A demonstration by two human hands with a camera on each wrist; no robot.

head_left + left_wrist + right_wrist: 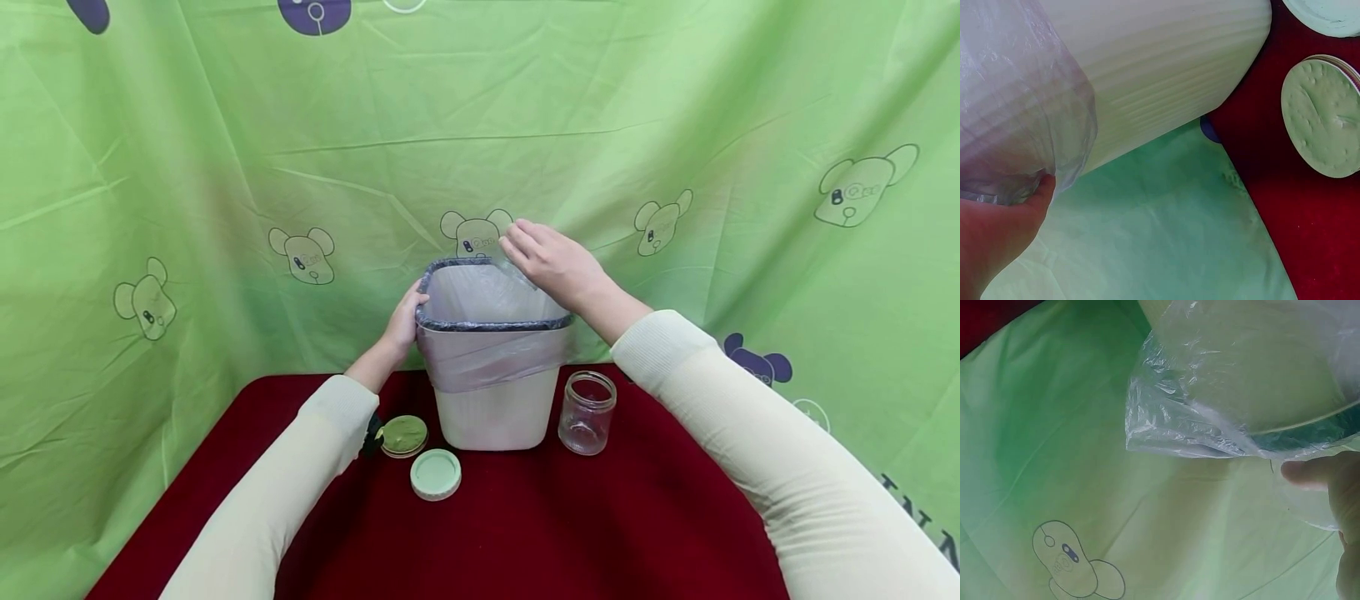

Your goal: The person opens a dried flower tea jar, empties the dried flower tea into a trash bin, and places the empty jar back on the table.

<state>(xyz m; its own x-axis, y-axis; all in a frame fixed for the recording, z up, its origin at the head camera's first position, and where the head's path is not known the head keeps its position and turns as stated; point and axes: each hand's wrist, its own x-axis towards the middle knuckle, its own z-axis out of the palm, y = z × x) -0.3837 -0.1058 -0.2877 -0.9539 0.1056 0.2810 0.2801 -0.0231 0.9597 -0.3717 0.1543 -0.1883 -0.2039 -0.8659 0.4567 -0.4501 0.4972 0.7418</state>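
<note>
A white trash bin (491, 417) stands upright, lined with a clear plastic bag (495, 358) folded over its dark rim (495, 325). My left hand (405, 315) grips the bin's left rim with the thumb over the edge; in the left wrist view, the hand (1010, 228) presses against the bag. Above the back right corner of the bin is my right hand (551, 260), its fingers curled. It pinches a clear, round-edged piece (1304, 503), seen under the thumb (1307, 474) in the right wrist view; I cannot tell what it is.
An open glass jar (587, 412) stands right of the bin. A green, bumpy-faced round lid (405, 435) and a pale green lid (436, 473) lie in front at the left. A dark red cloth (540, 525) covers the table; a green printed curtain (450, 167) hangs behind.
</note>
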